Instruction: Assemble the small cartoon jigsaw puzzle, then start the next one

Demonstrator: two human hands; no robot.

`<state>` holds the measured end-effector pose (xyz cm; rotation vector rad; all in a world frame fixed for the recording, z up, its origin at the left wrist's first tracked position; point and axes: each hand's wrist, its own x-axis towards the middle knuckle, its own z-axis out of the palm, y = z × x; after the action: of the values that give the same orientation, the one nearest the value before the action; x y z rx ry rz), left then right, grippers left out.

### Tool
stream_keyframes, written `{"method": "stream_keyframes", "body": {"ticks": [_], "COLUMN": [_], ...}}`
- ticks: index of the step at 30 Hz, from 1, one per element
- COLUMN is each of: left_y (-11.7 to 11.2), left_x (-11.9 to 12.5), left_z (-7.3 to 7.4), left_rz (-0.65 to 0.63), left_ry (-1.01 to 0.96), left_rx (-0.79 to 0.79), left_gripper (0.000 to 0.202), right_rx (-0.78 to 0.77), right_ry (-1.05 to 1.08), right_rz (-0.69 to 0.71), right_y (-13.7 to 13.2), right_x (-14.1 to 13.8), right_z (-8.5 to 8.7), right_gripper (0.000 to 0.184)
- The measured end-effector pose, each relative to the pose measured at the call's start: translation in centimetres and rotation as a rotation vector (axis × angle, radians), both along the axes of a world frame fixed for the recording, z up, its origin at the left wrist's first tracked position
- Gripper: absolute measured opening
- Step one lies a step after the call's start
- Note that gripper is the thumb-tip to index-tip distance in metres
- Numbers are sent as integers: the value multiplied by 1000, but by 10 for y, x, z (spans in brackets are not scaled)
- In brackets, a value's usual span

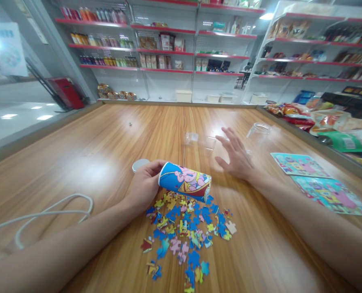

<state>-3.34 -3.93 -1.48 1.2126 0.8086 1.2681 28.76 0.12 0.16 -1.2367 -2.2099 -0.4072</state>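
Note:
My left hand (146, 183) is closed on the left end of a curled picture sheet (185, 180) printed with a pink cartoon figure on blue. Just below the sheet lies a loose pile of jigsaw puzzle pieces (195, 224), mostly blue, yellow and pink. My right hand (236, 156) is raised with its fingers spread, holding nothing. Close to its fingertips a clear plastic jar (201, 141) lies on its side; whether they touch I cannot tell. A round white lid (140, 164) rests behind my left hand.
Another clear container (258, 132) stands at the back right. Two cartoon picture sheets (301, 165) lie at the right. A white cable (59, 211) loops across the left of the wooden table (107, 142). Packaged goods (330, 122) border the right edge, with stocked shelves (162, 51) behind.

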Motion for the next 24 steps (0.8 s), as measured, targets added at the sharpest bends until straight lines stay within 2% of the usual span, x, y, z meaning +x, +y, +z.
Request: {"method": "stream_keyframes", "body": {"ticks": [2, 3, 6, 8, 12, 14, 17, 21, 24], "left_y": [0, 0, 0, 1, 0, 0, 0, 0, 1], "left_x": [0, 0, 1, 1, 1, 1, 0, 0, -1], "left_z": [0, 0, 0, 0, -1, 0, 0, -1, -2], "left_rz": [5, 11, 23, 27, 24, 15, 11, 19, 18], "left_ry": [3, 5, 13, 22, 13, 2, -2, 4, 7], "left_rx": [11, 15, 11, 3, -1, 2, 1, -4, 5], "left_gripper": [17, 16, 18, 20, 21, 20, 19, 20, 20], "right_rx": [-111, -117, 2, 58, -90, -177, -164, -89, -131], "right_ry": [-48, -29, 116, 171, -5, -106, -33, 81, -10], "right_rz": [63, 73, 52, 33, 101, 165, 131, 19, 18], "right_y": [7, 11, 12, 7, -7, -10, -8, -4, -5], "right_x": [-1, 1, 7, 7, -7, -13, -14, -7, -6], "right_z": [-5, -7, -8, -6, 2, 5, 4, 0, -1], "right_gripper": [66, 61, 37, 33, 48, 39, 25, 26, 51]}}
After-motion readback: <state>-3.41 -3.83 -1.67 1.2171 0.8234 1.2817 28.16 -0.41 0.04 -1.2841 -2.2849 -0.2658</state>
